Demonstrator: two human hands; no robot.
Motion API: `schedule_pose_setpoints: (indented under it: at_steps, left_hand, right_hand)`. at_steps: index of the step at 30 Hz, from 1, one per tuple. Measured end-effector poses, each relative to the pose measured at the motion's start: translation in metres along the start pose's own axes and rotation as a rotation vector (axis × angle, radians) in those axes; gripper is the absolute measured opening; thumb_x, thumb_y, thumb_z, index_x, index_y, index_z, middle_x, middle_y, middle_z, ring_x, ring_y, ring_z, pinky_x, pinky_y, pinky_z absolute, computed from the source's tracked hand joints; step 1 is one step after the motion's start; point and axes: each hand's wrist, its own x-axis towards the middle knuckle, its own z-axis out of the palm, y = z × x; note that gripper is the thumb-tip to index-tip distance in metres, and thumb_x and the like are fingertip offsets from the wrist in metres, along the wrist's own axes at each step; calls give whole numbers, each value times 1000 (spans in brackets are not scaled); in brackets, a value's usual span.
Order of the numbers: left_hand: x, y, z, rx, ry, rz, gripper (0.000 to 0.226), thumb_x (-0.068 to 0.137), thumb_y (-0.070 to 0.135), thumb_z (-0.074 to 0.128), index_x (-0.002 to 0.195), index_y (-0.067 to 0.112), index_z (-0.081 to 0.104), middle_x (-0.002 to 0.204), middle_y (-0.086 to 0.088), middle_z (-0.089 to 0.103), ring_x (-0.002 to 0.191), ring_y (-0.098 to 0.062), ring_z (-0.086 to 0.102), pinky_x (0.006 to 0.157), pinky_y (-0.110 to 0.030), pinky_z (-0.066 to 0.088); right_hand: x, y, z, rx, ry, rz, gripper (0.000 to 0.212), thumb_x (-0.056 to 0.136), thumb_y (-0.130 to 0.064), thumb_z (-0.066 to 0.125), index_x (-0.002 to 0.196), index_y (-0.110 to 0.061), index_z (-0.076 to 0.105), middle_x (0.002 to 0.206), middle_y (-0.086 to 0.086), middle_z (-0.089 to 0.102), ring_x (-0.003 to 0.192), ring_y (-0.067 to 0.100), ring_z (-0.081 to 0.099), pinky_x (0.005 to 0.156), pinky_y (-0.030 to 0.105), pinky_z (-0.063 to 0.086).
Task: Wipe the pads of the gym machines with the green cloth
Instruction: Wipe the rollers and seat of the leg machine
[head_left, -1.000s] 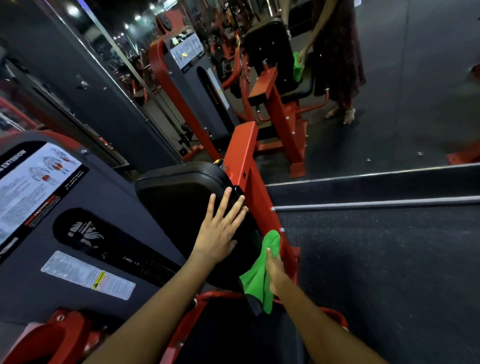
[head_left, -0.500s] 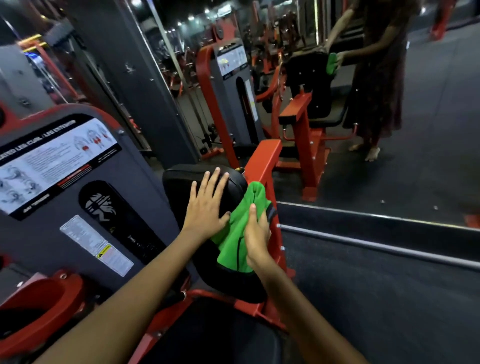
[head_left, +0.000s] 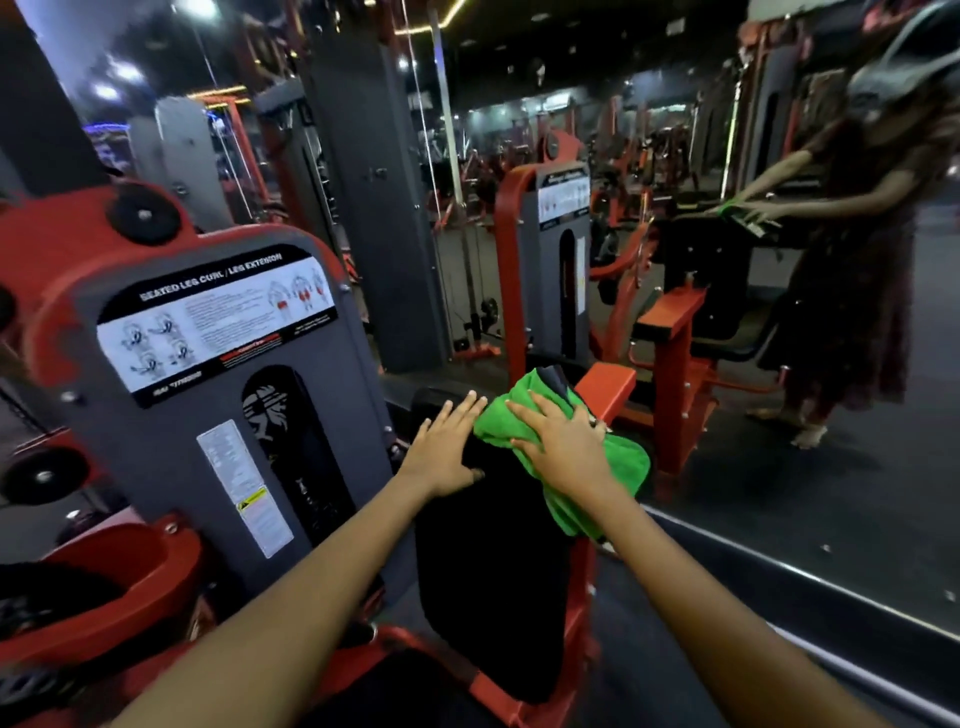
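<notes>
On pad top | I saw left hand flat, empty, bracing | right hand flat, pressing cloth | risk: unpinched cloth could slide off edge

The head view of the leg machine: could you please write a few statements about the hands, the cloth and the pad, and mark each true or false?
1. The right hand lies flat, fingers spread, on the crumpled green cloth. True.
2. The left hand holds the green cloth. False: it rests bare, with straight fingers, on the black padded backrest, beside the cloth.
3. The green cloth lies over the upper right part of the black padded backrest. True.
4. The white instruction placard on the grey weight-stack cover is to the right of both hands. False: it is to their left.
5. The green cloth lies on the floor. False: it is on the pad, under the right hand.
</notes>
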Motion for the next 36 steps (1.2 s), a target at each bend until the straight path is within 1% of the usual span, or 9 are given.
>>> schedule_pose_setpoints:
  at_steps: [3, 6, 10, 15, 22, 25, 28, 31, 36]
  left_hand:
    - [5, -13, 2, -71, 32, -52, 98, 83, 32, 69, 152, 32, 0, 159, 7, -10, 147, -26, -2, 115, -50, 11]
    - [4, -22, 15, -112, 75, -47, 101, 81, 31, 70, 151, 35, -4, 158, 8, -14, 147, -27, -2, 114, -50, 13]
    - [5, -29, 33, -261, 156, -84, 110, 78, 30, 74, 150, 29, -9, 157, 8, -18, 147, -26, -4, 117, -48, 15]
    - [3, -43, 52, -478, 197, -124, 118, 74, 26, 79, 150, 19, -10, 153, 10, -22, 146, -24, 8, 114, -46, 25]
    - [7, -61, 80, -568, 209, -21, 122, 72, 38, 78, 149, 18, -15, 144, 14, -35, 145, -17, -15, 118, -42, 10]
    - [6, -65, 94, -528, 236, -17, 113, 78, 46, 70, 149, 12, -10, 142, 9, -32, 139, -11, -22, 119, -38, 1]
    - [2, -67, 107, -540, 261, -24, 114, 75, 63, 58, 142, 18, -21, 146, 8, -28, 139, -7, -22, 115, -28, -11]
    - [5, -72, 115, -594, 285, -22, 110, 64, 78, 39, 137, 28, -25, 146, 14, -31, 138, -4, -25, 113, -30, -10]
    - [2, -72, 126, -697, 298, -105, 116, 58, 86, 42, 139, 33, -23, 145, 20, -31, 137, 0, -28, 112, -36, -5]
  right_hand:
    - [9, -2, -7, -109, -63, -77, 53, 97, -48, 41, 146, -48, 21, 157, -13, 16, 133, 35, 28, 106, 56, 31]
    - [19, -12, -7, -267, -82, -132, 55, 97, -48, 39, 146, -49, 15, 158, -13, 14, 135, 35, 26, 106, 57, 30]
    - [37, -37, 1, -372, -73, -156, 56, 97, -48, 38, 147, -49, 12, 159, -11, 13, 136, 35, 25, 105, 54, 27]
    - [30, -26, -1, -408, -66, -175, 56, 97, -48, 39, 146, -51, 12, 159, -13, 11, 134, 32, 27, 102, 47, 29]
    - [72, -58, 10, -514, -71, -265, 56, 97, -50, 36, 147, -51, 10, 158, -9, 14, 132, 32, 30, 98, 45, 32]
    - [91, -78, 19, -547, -70, -300, 57, 97, -48, 36, 147, -49, 9, 159, -8, 13, 134, 34, 29, 100, 47, 32]
    - [91, -81, 24, -605, -60, -293, 59, 97, -48, 37, 148, -48, 6, 159, -7, 10, 132, 33, 30, 98, 44, 32]
    - [94, -84, 28, -657, -30, -300, 59, 97, -49, 35, 148, -46, 5, 159, -6, 10, 130, 33, 31, 97, 44, 32]
    - [112, -110, 50, -775, 2, -375, 59, 95, -47, 44, 149, -40, 19, 158, -2, 19, 130, 40, 34, 98, 51, 33]
